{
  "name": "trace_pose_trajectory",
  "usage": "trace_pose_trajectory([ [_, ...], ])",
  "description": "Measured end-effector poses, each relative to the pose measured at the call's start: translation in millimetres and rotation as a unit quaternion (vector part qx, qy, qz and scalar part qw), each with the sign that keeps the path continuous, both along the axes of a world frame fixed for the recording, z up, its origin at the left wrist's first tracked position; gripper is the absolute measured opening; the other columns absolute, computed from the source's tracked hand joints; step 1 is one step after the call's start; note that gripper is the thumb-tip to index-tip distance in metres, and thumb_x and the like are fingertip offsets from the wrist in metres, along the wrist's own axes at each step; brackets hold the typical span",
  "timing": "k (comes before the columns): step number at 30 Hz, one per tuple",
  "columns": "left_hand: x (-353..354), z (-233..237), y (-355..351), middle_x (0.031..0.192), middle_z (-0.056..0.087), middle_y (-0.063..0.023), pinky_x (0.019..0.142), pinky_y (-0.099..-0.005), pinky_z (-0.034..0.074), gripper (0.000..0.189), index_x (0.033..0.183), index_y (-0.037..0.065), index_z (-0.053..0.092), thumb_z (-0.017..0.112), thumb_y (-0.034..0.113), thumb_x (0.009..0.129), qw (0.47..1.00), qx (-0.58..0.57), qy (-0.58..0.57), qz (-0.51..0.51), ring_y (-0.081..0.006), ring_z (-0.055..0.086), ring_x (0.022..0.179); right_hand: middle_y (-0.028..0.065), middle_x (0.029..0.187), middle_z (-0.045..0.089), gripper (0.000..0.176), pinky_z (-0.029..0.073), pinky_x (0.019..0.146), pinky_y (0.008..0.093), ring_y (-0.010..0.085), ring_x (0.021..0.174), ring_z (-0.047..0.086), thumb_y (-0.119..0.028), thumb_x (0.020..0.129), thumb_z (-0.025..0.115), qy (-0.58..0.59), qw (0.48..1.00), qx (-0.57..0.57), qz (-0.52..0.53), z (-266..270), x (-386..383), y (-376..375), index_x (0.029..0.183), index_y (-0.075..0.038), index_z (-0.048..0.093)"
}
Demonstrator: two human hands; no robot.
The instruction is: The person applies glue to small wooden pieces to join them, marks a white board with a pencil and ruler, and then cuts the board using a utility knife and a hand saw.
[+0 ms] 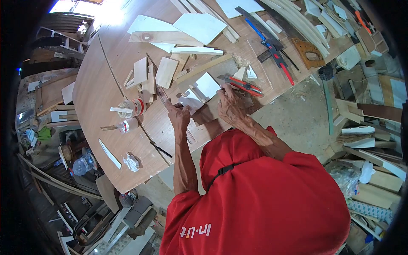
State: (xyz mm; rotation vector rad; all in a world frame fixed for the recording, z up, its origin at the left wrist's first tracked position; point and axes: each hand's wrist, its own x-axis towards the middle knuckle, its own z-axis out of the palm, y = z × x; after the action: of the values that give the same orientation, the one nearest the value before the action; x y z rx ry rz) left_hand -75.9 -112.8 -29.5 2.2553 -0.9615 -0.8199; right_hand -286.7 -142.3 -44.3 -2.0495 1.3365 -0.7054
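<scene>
A small white panel piece (207, 86) with narrow wooden strips (196, 94) across it lies near the table's front edge. My left hand (178, 114) is at the piece's left end, its fingers closed around the white part there. At the right corner of the panel is my right hand (230, 102), fingers bent together; what they pinch, if anything, is too small to make out. Just beyond it lie red-handled tools (245, 85) with dark metal parts. Small wooden blocks (166, 72) sit behind my left hand.
An open glue jar (132, 108) and a smaller jar (128, 125) stand on the table (91, 85) at left. White boards (199, 27) lie at the back. A handsaw (308, 53) and a blue-and-red clamp (272, 50) lie at right.
</scene>
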Motion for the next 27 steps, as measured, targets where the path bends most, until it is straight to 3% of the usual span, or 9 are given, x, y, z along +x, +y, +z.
trace_pose_trajectory([
  [5,-0.6,4.1,0.2,0.101,0.064,-0.0236,0.068,-0.0341,0.055,0.071,0.136,-0.007,0.029,0.069,0.007,0.079,1.0,-0.021,-0.013,-0.018,-0.0283,0.067,0.084,0.0197,0.122,0.041,0.036,0.049,0.084,0.0425,0.0367,0.106,0.054,-0.006,0.079,0.057,0.001,0.999,0.035,0.009,2.3,-0.1,-0.6,0.113,0.0,0.049],
  [9,-5.9,5.4,6.7,0.105,0.061,-0.0245,0.069,-0.036,0.054,0.069,0.135,-0.006,0.032,0.068,0.006,0.077,0.996,-0.041,-0.071,-0.033,-0.0296,0.066,0.083,0.0207,0.121,0.041,0.036,0.049,0.085,0.0439,0.0377,0.106,0.053,-0.006,0.079,0.056,-0.003,1.0,-0.002,0.009,4.4,-0.4,-1.2,0.113,0.001,0.049],
  [14,-31.1,21.1,18.5,0.115,0.053,-0.0188,0.085,-0.0443,0.044,0.059,0.127,0.0,0.044,0.066,0.006,0.072,0.949,-0.094,-0.278,-0.115,-0.0356,0.053,0.099,0.0214,0.12,0.041,0.035,0.048,0.089,0.044,0.0379,0.109,0.052,-0.006,0.08,0.055,0.005,0.998,0.054,0.016,4.8,-1.8,-5.4,0.114,0.001,0.049],
  [15,-38.6,31.6,18.5,0.12,0.05,-0.0161,0.091,-0.0497,0.04,0.059,0.126,0.004,0.045,0.067,0.008,0.072,0.961,-0.064,-0.239,-0.122,-0.0375,0.046,0.112,0.0209,0.12,0.041,0.035,0.047,0.09,0.0436,0.0379,0.109,0.052,-0.006,0.08,0.055,0.004,0.999,0.029,0.02,6.5,-3.0,-6.8,0.115,0.001,0.049],
  [19,-44.9,27.3,22.6,0.127,0.044,-0.0156,0.095,-0.053,0.036,0.061,0.128,0.007,0.042,0.067,0.011,0.073,0.966,-0.071,-0.214,-0.127,-0.0381,0.04,0.12,0.0194,0.119,0.043,0.035,0.047,0.092,0.0433,0.037,0.111,0.051,-0.008,0.082,0.056,0.016,1.0,0.002,0.01,4.8,-3.0,-12.6,0.115,0.001,0.05],
  [27,-41.2,25.1,29.7,0.131,0.04,-0.0141,0.095,-0.0544,0.036,0.06,0.128,0.011,0.045,0.069,0.014,0.073,0.953,-0.069,-0.257,-0.144,-0.037,0.036,0.124,0.0182,0.117,0.047,0.034,0.047,0.091,0.0438,0.0356,0.111,0.051,-0.005,0.081,0.056,0.017,0.999,0.027,0.028,9.1,-0.7,-17.8,0.115,0.0,0.052],
])
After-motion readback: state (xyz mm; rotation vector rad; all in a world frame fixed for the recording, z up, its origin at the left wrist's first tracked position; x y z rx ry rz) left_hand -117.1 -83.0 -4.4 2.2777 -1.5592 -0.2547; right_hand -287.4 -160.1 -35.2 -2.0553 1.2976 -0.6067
